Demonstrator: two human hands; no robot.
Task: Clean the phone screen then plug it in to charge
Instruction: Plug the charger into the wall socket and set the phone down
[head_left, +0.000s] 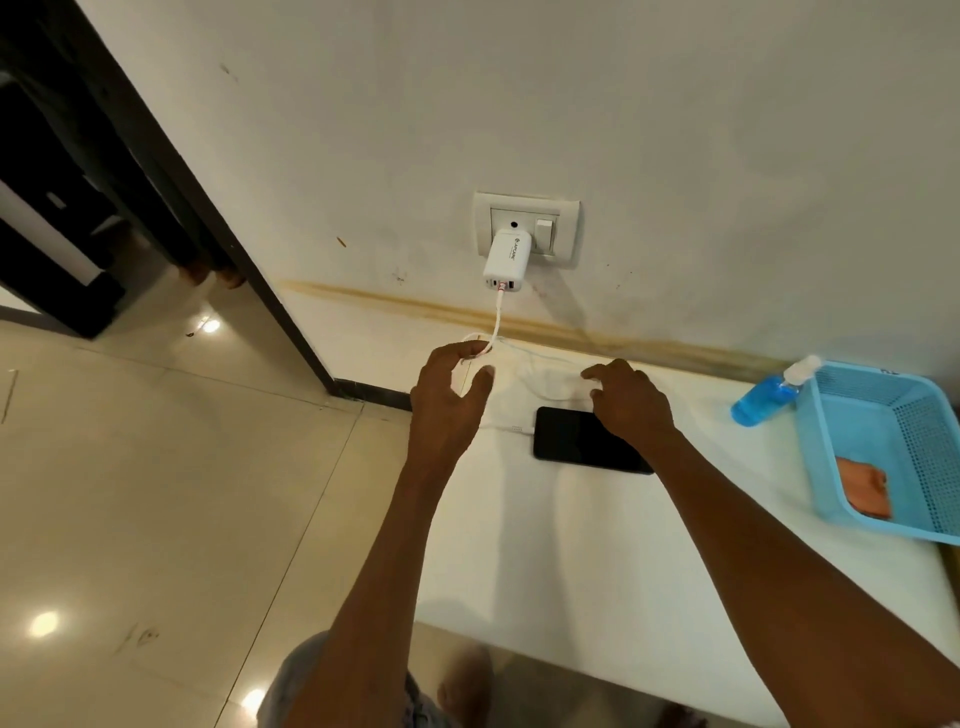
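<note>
Looking down from the head camera, I note the white desk (597, 561) first: smooth and matte, its right end running out of view. The pale blue plastic basket (935, 415), rectangular with perforated mesh walls, is cut off at the right edge; a folded orange cloth (865, 486) lies inside it. A clear bottle of blue liquid (766, 397) with a white pump top leans against the basket's outer wall. The phone (582, 439), a flat black glossy slab with a dark screen, lies face up near the desk's left edge; my right hand (631, 400) hides its far right corner. That hand's grip is released, fingers spread on the desk. The white charger (506, 260) sits in the wall socket (563, 228). Its thin white cable (496, 322) drops to my left hand (449, 395), whose grip is loosely curled around it, then loops over the desk. Whether the plug (517, 429) beside the phone's left edge is seated, I cannot tell.
</note>
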